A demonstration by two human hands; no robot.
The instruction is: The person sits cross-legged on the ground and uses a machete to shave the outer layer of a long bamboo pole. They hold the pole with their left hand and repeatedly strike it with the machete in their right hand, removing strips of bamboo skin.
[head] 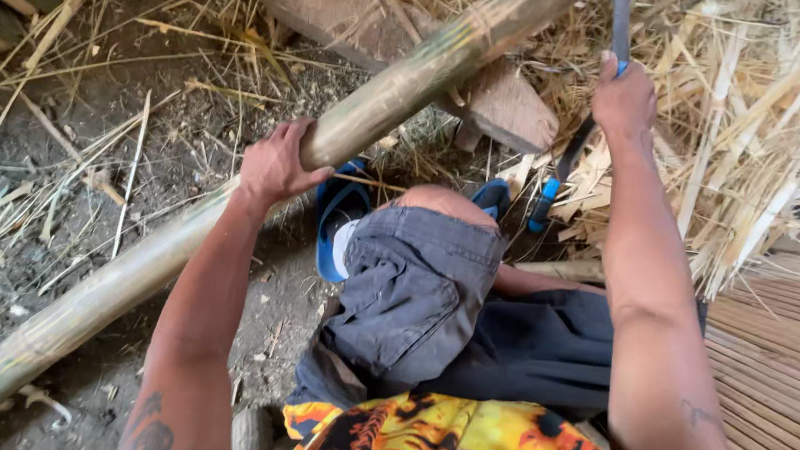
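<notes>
We see 1 long bamboo pole running diagonally from the lower left to the upper middle, above the dirt floor and resting against a wooden block. A heap of split bamboo strips lies at the right. Our left hand is closed around the pole at mid-length. Our right hand is clenched on the handle of a blade, raised beside the pole.
</notes>
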